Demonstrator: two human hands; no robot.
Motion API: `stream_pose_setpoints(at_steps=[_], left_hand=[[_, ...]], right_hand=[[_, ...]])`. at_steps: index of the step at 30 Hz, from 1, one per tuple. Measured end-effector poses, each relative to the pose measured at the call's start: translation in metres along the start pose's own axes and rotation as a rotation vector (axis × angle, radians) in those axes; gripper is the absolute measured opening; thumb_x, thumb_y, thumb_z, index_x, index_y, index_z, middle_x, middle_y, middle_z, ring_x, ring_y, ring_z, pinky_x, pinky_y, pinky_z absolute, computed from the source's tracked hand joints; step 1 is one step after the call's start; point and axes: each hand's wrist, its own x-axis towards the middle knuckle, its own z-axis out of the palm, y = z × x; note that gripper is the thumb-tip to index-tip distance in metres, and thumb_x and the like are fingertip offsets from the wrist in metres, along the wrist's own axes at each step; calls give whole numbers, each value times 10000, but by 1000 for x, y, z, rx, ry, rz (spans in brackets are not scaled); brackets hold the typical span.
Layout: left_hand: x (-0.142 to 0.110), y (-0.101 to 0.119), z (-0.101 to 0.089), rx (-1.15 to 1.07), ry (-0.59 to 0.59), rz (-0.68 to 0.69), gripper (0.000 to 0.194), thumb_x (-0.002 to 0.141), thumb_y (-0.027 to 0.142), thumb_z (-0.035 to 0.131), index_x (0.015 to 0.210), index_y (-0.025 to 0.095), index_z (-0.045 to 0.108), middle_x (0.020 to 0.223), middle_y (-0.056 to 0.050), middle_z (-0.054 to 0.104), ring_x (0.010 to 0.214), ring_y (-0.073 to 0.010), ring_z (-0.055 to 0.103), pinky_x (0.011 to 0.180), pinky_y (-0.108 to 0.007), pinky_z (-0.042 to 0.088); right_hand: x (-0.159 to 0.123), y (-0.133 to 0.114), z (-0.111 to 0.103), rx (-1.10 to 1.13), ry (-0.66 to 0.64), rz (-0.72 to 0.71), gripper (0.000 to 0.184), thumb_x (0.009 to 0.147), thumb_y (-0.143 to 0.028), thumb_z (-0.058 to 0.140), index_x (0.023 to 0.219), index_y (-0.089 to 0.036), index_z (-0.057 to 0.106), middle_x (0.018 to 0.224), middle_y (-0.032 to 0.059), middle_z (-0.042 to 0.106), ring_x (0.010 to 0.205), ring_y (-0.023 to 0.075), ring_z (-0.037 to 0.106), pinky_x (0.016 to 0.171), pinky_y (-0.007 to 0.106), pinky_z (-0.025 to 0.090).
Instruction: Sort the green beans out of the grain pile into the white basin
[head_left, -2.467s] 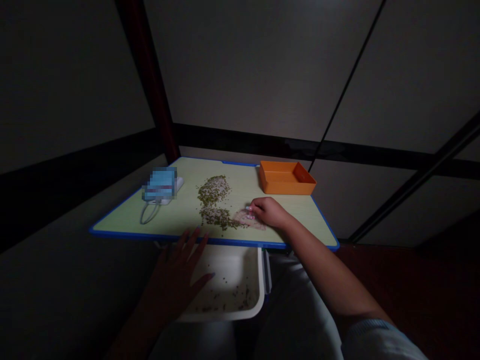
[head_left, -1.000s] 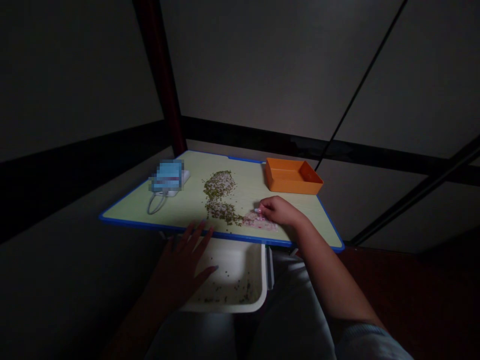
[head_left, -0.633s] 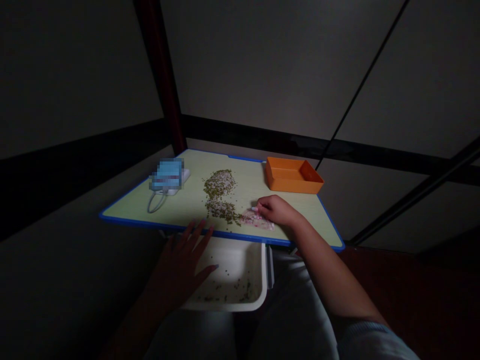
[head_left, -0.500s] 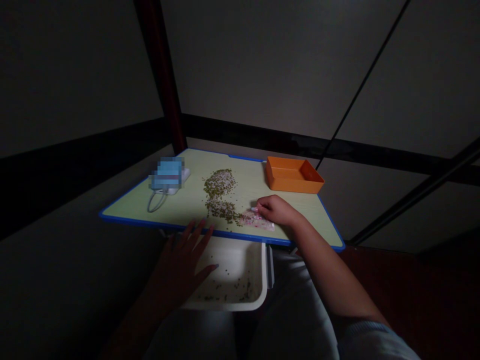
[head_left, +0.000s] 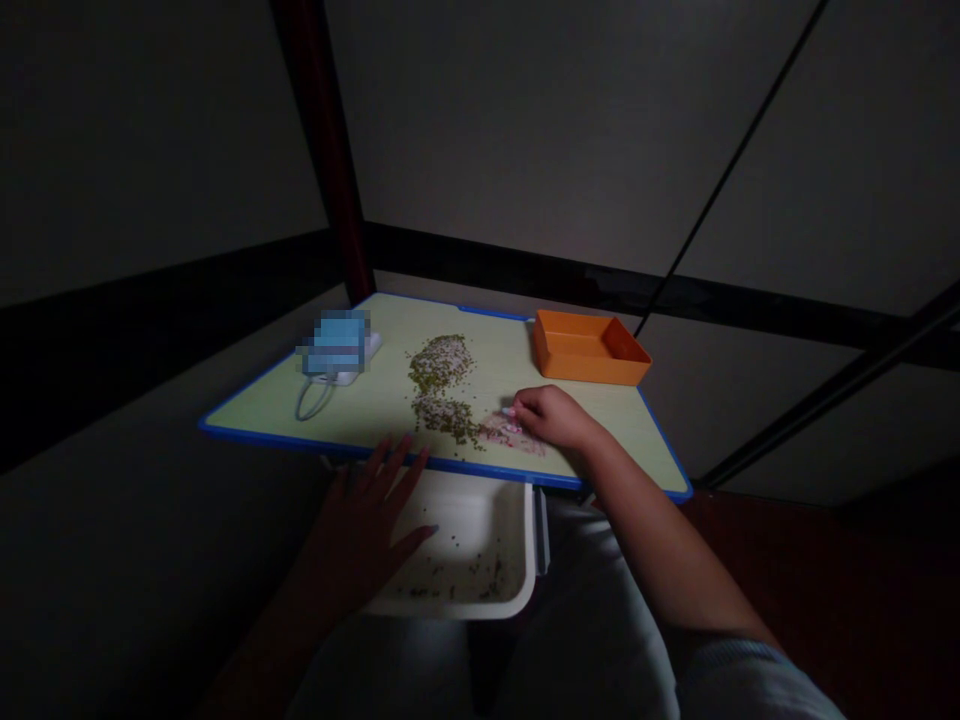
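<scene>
My right hand (head_left: pixel 553 415) is closed over the table, its fingers pinched on a small see-through plastic bag with pink print (head_left: pixel 517 436). The bag lies flat near the front edge, and its far part reaches up into the fingers. Just left of it is a spread of small green beans mixed with pale grains (head_left: pixel 444 412), with a larger heap of the same mix (head_left: pixel 441 362) behind. My left hand (head_left: pixel 386 500) rests with fingers spread at the table's front edge, over the white drawer (head_left: pixel 517 600), holding nothing.
An orange open box (head_left: pixel 596 372) stands at the back right of the pale table with a blue rim (head_left: pixel 352 400). At the back left sits a blurred-out blue item (head_left: pixel 336 345) with a grey cable (head_left: pixel 309 400). Scattered beans lie in the drawer. Walls close in behind.
Both hands stay almost in place. The bag's surface has shifted slightly under my right hand, and its bright near corner no longer shines. The view has moved a little.
</scene>
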Motion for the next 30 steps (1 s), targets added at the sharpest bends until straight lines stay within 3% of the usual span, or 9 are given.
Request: stream_pose_setpoints(at_steps=[30], left_hand=[[1, 1, -1, -38, 4, -5, 759, 879, 611, 354, 1507, 247, 136, 1549, -114, 292, 1411, -338, 297, 1033, -583, 344]], right_hand=[[3, -4, 6, -94, -1, -94, 256, 903, -262, 498, 683, -163, 582, 574, -23, 473, 548, 101, 392, 559, 249, 183]])
